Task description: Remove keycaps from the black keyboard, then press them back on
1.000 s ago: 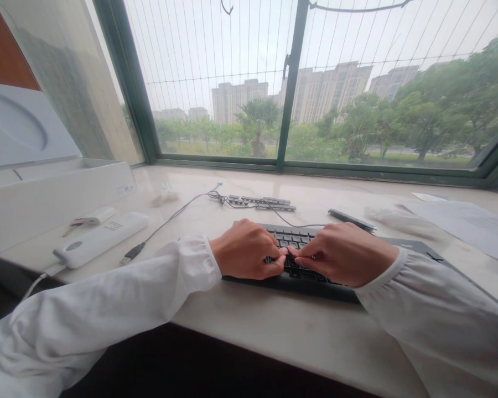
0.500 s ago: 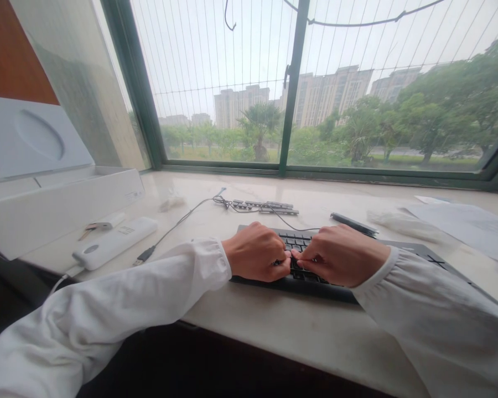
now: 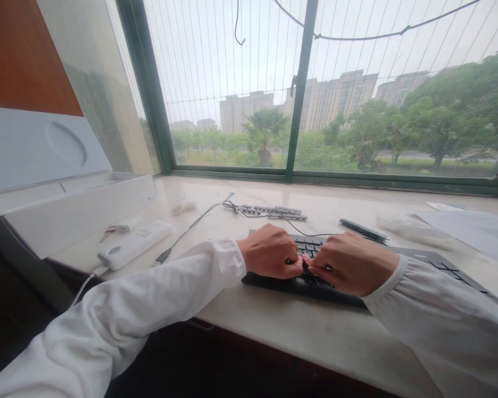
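A black keyboard lies on the pale stone sill, partly covered by both hands. My left hand is curled over its left half, thumb and forefinger pressed together low among the keys. From the other side my right hand is bent the same way, its fingertips meeting those of the left. A small dark piece, perhaps a keycap, shows where the fingertips meet; what each hand grips is mostly hidden. Behind the keyboard lie rows of loose dark keycaps, with a thin black cable running past them.
At left an open white box stands behind a white power bank and a key. A dark narrow strip rests behind the keyboard. Clear plastic and white paper lie at right. A green-framed window closes the back.
The whole view has shifted slightly, so things appear a little further right and lower. Both hands stay pinched together over the same part of the keyboard.
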Motion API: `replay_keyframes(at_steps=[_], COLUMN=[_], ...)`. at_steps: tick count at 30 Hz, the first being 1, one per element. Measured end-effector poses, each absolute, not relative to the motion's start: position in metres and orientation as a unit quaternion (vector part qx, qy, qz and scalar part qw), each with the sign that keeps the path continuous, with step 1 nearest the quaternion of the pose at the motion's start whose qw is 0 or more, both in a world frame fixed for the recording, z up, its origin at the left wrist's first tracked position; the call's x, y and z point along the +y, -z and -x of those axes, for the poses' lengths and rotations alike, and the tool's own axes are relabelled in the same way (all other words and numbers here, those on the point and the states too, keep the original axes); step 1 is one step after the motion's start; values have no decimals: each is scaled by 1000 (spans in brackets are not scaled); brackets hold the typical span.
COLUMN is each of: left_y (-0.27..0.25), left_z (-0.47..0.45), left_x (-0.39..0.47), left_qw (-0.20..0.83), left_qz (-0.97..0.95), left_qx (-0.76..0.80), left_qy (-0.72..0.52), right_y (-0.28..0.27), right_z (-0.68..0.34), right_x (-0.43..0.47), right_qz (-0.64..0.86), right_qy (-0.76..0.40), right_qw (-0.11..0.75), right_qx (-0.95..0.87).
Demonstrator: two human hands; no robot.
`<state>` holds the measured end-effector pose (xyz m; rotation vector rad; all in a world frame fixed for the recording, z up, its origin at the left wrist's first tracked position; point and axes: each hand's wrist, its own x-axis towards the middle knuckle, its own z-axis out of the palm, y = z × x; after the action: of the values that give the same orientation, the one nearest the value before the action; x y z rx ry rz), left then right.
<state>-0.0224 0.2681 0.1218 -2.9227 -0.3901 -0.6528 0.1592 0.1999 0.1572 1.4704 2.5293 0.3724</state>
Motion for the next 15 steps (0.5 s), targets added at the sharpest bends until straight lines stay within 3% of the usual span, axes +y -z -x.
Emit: replay_keyframes(at_steps=[7,15], left_y=[-121,-120], left_z=[19,34], left_x=[268,278], left_qw=[76,28], left_qz=[967,933], left_qx=[-122,-156], left_qy=[212,324], right_y=[-151,-131], right_z=[-164,-202], right_x=[206,220], right_qz=[-469,-472], right_qy=[-81,60], right_qw=[57,-131], right_qx=[877,870])
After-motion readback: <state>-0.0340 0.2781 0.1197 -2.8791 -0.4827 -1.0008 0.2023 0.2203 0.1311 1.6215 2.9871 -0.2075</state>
